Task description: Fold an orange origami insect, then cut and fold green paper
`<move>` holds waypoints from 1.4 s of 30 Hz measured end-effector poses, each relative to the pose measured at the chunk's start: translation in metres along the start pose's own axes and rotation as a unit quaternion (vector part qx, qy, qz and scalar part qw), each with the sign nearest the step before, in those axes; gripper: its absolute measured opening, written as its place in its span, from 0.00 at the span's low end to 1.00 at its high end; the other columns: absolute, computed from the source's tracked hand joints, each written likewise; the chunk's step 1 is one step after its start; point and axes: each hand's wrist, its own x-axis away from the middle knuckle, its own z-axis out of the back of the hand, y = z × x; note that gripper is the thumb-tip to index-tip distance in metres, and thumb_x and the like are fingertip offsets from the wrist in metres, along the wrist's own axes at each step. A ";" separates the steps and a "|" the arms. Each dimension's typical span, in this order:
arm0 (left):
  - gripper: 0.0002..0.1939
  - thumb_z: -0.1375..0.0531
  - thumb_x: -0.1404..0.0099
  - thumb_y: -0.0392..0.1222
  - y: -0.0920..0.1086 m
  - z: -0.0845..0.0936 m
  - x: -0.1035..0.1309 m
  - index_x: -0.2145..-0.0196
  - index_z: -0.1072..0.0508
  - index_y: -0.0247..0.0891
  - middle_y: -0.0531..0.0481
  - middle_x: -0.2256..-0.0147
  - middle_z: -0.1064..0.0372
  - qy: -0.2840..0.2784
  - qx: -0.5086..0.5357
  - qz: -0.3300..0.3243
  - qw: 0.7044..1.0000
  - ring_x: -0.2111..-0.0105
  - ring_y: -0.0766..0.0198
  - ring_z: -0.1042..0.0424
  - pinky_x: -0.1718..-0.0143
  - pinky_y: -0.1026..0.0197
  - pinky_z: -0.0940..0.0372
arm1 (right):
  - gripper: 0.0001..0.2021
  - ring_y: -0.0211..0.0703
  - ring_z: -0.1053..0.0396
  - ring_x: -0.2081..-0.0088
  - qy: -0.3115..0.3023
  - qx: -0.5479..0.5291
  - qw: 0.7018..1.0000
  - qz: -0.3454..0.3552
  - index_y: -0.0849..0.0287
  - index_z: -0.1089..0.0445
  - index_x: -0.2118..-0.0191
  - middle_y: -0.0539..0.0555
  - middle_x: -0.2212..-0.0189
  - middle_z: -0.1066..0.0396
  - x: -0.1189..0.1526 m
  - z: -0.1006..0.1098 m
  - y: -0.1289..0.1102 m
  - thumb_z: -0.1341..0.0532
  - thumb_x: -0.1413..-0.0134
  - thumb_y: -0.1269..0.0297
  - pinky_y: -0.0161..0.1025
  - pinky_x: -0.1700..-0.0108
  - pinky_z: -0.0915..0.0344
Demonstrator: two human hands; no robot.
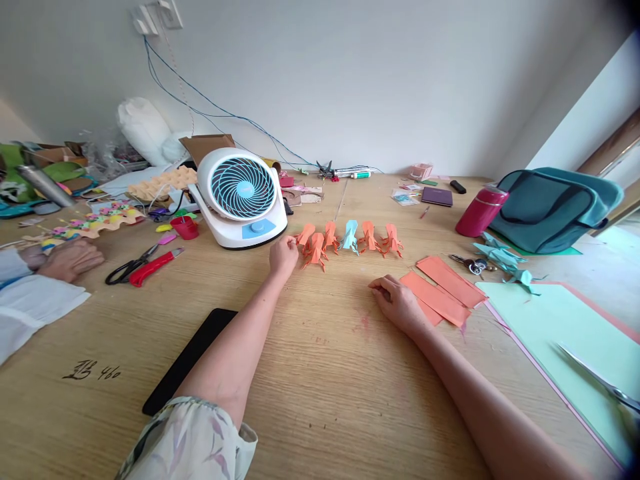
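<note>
Several orange folded paper figures (369, 237) and one light blue figure (349, 237) stand in a loose row on the wooden table. My left hand (284, 257) is at the left end of the row, fingers pinched together beside the leftmost orange figure (305, 235); whether they grip part of it is too small to tell. My right hand (395, 300) rests on the table with its fingers curled, just left of some orange paper strips (440, 300). Nothing is visible between its fingers.
A white fan (243, 193) stands behind my left hand. Red cutters (155, 267), black scissors (131, 265) and another person's hands (73, 260) are left. On the right are keys (474, 265), a pink bottle (481, 212), a teal bag (550, 210) and green sheets (555, 333).
</note>
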 end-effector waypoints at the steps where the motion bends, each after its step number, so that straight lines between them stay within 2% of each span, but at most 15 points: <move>1: 0.17 0.41 0.29 0.46 -0.001 0.001 0.001 0.47 0.30 0.37 0.43 0.48 0.31 0.002 -0.004 0.002 1.000 0.52 0.56 0.28 0.52 0.49 0.29 | 0.07 0.43 0.29 0.67 0.000 0.000 1.000 0.000 0.55 0.30 0.64 0.54 0.66 0.29 0.000 0.000 0.000 0.45 0.40 0.67 0.39 0.63 0.33; 6: 0.16 0.41 0.30 0.46 -0.004 0.005 0.007 0.47 0.30 0.37 0.43 0.48 0.31 0.018 -0.018 -0.010 1.000 0.53 0.57 0.27 0.52 0.49 0.29 | 0.06 0.44 0.29 0.66 -0.001 0.003 1.000 -0.002 0.55 0.30 0.64 0.54 0.66 0.29 0.000 0.001 0.000 0.44 0.40 0.68 0.39 0.63 0.33; 9: 0.13 0.43 0.28 0.41 0.000 0.009 0.008 0.48 0.29 0.38 0.43 0.49 0.30 0.035 -0.019 -0.055 0.998 0.49 0.55 0.30 0.46 0.48 0.34 | 0.06 0.44 0.29 0.66 -0.001 0.002 1.000 -0.003 0.55 0.30 0.63 0.54 0.66 0.29 0.000 0.001 -0.001 0.45 0.40 0.68 0.39 0.63 0.33; 12: 0.15 0.43 0.32 0.36 0.009 0.010 0.003 0.49 0.27 0.44 0.45 0.48 0.30 0.026 -0.022 -0.119 0.992 0.45 0.54 0.34 0.41 0.52 0.40 | 0.06 0.43 0.29 0.66 -0.001 -0.001 1.000 -0.003 0.55 0.30 0.64 0.54 0.66 0.29 0.000 0.001 -0.001 0.45 0.40 0.68 0.39 0.63 0.33; 15: 0.14 0.38 0.38 0.36 0.014 0.008 -0.005 0.54 0.24 0.46 0.46 0.50 0.30 0.000 -0.032 -0.151 0.988 0.47 0.53 0.32 0.43 0.55 0.39 | 0.06 0.43 0.29 0.67 0.001 -0.004 1.000 -0.004 0.55 0.30 0.64 0.54 0.66 0.29 0.000 0.001 -0.001 0.45 0.40 0.68 0.39 0.63 0.33; 20: 0.09 0.38 0.39 0.35 0.011 0.004 -0.014 0.60 0.24 0.42 0.45 0.56 0.30 0.008 -0.049 -0.115 0.992 0.53 0.53 0.29 0.49 0.57 0.35 | 0.06 0.42 0.29 0.67 -0.001 -0.012 1.000 -0.007 0.55 0.30 0.64 0.53 0.66 0.29 0.000 0.001 -0.002 0.45 0.40 0.68 0.38 0.64 0.33; 28: 0.06 0.38 0.38 0.37 0.017 -0.004 -0.015 0.61 0.27 0.42 0.45 0.56 0.30 0.032 -0.043 -0.081 0.995 0.54 0.54 0.28 0.53 0.57 0.35 | 0.06 0.42 0.29 0.68 -0.002 -0.010 1.000 -0.011 0.55 0.30 0.64 0.54 0.66 0.29 -0.001 0.003 -0.005 0.45 0.40 0.67 0.38 0.64 0.33; 35: 0.09 0.40 0.36 0.40 0.012 0.001 -0.009 0.57 0.29 0.41 0.43 0.54 0.28 0.055 -0.028 -0.074 0.995 0.52 0.53 0.29 0.53 0.56 0.35 | 0.07 0.43 0.29 0.67 -0.004 -0.008 1.000 -0.011 0.55 0.29 0.64 0.54 0.66 0.29 -0.001 0.002 -0.004 0.45 0.40 0.67 0.38 0.64 0.33; 38: 0.09 0.42 0.36 0.36 0.008 0.008 -0.001 0.57 0.30 0.39 0.42 0.54 0.28 0.075 -0.023 -0.077 0.994 0.51 0.52 0.29 0.52 0.55 0.36 | 0.07 0.43 0.29 0.67 -0.001 -0.007 1.000 -0.007 0.55 0.30 0.64 0.54 0.66 0.28 0.000 0.001 -0.002 0.45 0.40 0.68 0.38 0.63 0.33; 42: 0.04 0.43 0.34 0.37 0.005 0.011 0.024 0.60 0.31 0.40 0.44 0.57 0.28 0.083 -0.010 -0.101 0.991 0.53 0.54 0.29 0.52 0.55 0.35 | 0.06 0.42 0.29 0.67 -0.002 -0.007 1.000 -0.002 0.56 0.30 0.63 0.54 0.65 0.29 0.000 0.000 0.001 0.44 0.40 0.68 0.38 0.63 0.33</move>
